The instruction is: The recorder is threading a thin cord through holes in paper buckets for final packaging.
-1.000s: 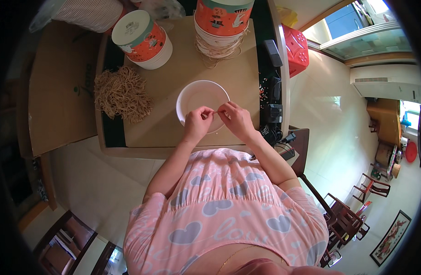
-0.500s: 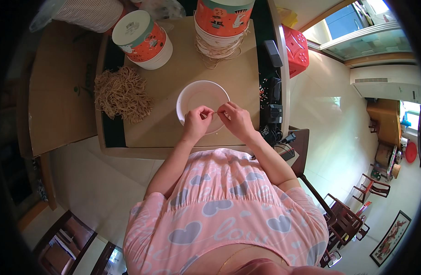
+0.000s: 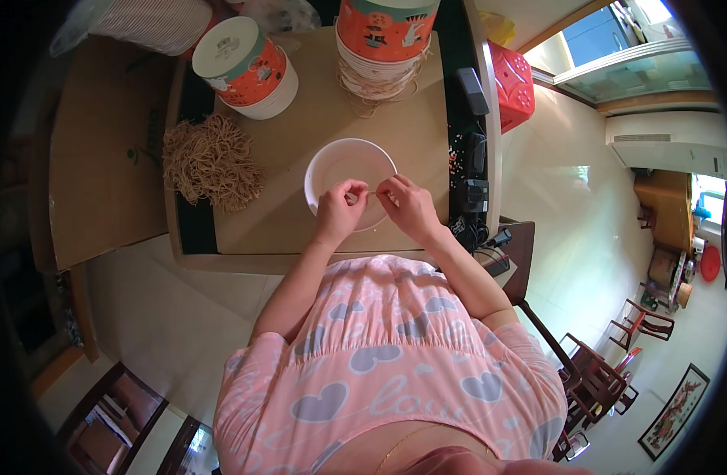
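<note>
My left hand (image 3: pixel 342 212) and my right hand (image 3: pixel 409 209) meet over the near rim of a round white bowl (image 3: pixel 319 170). Both are closed, thumb and forefinger pinched together. A thin tan strand (image 3: pixel 371 193) shows in the small gap between the fingertips, held from both sides; most of it is hidden by the fingers. To the left lies a tangled heap of tan strings (image 3: pixel 211 162). Farther off, a stack of red, green and white paper tubs (image 3: pixel 256 77) rests upside down. Another tub stack (image 3: pixel 385 36) has loose loops of string (image 3: pixel 375 85) hanging about it.
A cardboard sheet (image 3: pixel 284 150) covers the table. Black adapters and cables (image 3: pixel 474 194) line the right edge, beside a red plastic stool (image 3: pixel 512 87). More stacked tubs (image 3: pixel 153 24) in clear plastic stand at the far left, above a big cardboard box (image 3: pixel 102 158).
Both hands stay in place over the bowl, still pinching the strand. Only the fingers shift very slightly.
</note>
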